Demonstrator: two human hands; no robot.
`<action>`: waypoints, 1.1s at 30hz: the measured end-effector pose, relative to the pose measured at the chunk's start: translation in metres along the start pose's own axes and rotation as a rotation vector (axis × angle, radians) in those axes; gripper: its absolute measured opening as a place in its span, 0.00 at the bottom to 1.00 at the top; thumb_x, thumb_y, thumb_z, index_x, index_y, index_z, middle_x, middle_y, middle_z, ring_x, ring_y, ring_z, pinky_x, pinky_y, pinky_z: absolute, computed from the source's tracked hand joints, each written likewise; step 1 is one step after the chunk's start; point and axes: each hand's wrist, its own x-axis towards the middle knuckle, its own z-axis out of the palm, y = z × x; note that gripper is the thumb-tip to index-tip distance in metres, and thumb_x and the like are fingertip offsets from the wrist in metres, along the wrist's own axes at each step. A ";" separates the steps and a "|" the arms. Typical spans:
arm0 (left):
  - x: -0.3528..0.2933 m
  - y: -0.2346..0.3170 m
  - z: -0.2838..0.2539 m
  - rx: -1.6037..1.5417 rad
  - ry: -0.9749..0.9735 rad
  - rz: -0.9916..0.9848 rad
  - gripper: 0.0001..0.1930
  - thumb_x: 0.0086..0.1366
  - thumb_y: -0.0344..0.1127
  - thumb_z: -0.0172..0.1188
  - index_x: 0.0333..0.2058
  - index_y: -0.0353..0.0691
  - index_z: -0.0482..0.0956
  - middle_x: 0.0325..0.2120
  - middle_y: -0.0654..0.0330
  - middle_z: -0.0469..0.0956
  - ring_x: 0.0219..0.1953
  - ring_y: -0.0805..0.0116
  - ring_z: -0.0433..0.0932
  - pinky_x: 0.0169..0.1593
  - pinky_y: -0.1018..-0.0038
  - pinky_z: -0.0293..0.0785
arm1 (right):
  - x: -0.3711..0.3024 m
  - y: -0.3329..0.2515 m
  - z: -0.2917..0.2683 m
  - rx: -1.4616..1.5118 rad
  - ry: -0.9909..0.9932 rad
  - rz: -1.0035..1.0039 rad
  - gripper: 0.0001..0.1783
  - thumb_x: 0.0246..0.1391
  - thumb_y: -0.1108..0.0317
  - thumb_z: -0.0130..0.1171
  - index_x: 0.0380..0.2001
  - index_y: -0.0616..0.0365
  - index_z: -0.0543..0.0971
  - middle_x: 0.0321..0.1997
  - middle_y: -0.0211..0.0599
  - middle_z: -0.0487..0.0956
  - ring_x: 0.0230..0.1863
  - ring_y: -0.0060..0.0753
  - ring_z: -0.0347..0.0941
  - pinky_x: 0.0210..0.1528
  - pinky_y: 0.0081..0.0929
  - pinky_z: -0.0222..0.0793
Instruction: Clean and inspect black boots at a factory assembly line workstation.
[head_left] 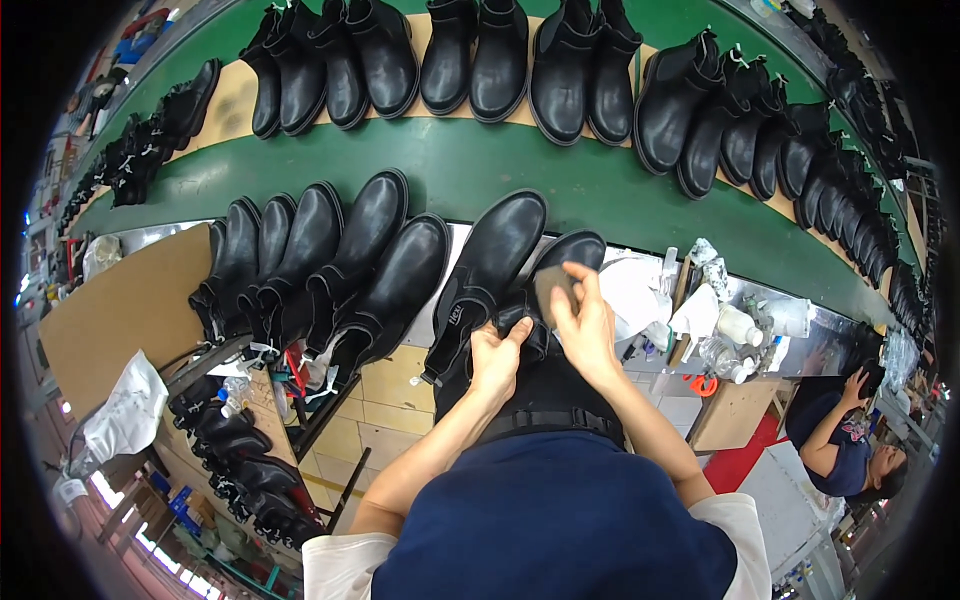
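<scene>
A black ankle boot lies toe-away at the bench's near edge, in front of my body. Around its shaft my left hand is closed, thumb on top. Over the boot's upper, my right hand has its fingers bent round a flat brownish-grey pad, smeared by motion; whether it is cloth or sponge I cannot tell. Close on the left, a second black boot leans with its toe on the bench and its shaft toward me.
Several black boots lean along the near edge at left. More boots stand on the green belt beyond. On the right are a white cloth and plastic bottles. A seated person works farther right.
</scene>
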 end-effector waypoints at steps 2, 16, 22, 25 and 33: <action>0.000 -0.005 -0.002 0.007 -0.037 0.031 0.13 0.57 0.20 0.54 0.43 0.28 0.72 0.39 0.55 0.77 0.39 0.71 0.76 0.45 0.76 0.71 | -0.015 0.003 0.003 -0.018 -0.114 -0.112 0.21 0.54 0.59 0.50 0.48 0.59 0.64 0.31 0.54 0.78 0.33 0.56 0.76 0.35 0.43 0.70; 0.016 -0.011 0.018 0.100 0.295 0.072 0.20 0.53 0.30 0.60 0.44 0.27 0.71 0.36 0.57 0.76 0.35 0.70 0.74 0.41 0.76 0.69 | -0.007 0.118 -0.027 -0.362 0.222 -0.017 0.20 0.56 0.65 0.50 0.51 0.59 0.64 0.32 0.52 0.76 0.32 0.53 0.75 0.36 0.40 0.70; -0.002 0.009 -0.009 -0.050 -0.012 -0.241 0.15 0.56 0.30 0.55 0.42 0.29 0.71 0.34 0.55 0.76 0.35 0.69 0.75 0.39 0.73 0.72 | -0.004 0.099 -0.036 -0.577 0.142 0.016 0.20 0.53 0.66 0.52 0.50 0.58 0.66 0.44 0.52 0.68 0.34 0.61 0.72 0.37 0.48 0.68; -0.037 0.054 -0.018 0.182 -0.294 -0.193 0.18 0.59 0.28 0.54 0.47 0.26 0.70 0.37 0.50 0.77 0.38 0.64 0.76 0.46 0.72 0.72 | -0.015 0.090 -0.041 -0.747 0.404 -0.374 0.16 0.53 0.66 0.53 0.46 0.59 0.71 0.38 0.48 0.70 0.30 0.49 0.73 0.33 0.40 0.71; 0.025 0.085 -0.058 0.537 -0.133 0.196 0.21 0.69 0.43 0.40 0.49 0.32 0.72 0.43 0.54 0.75 0.47 0.66 0.72 0.54 0.73 0.62 | -0.038 0.066 -0.010 0.513 -0.237 0.473 0.30 0.57 0.48 0.48 0.47 0.68 0.69 0.45 0.52 0.73 0.38 0.40 0.74 0.33 0.36 0.73</action>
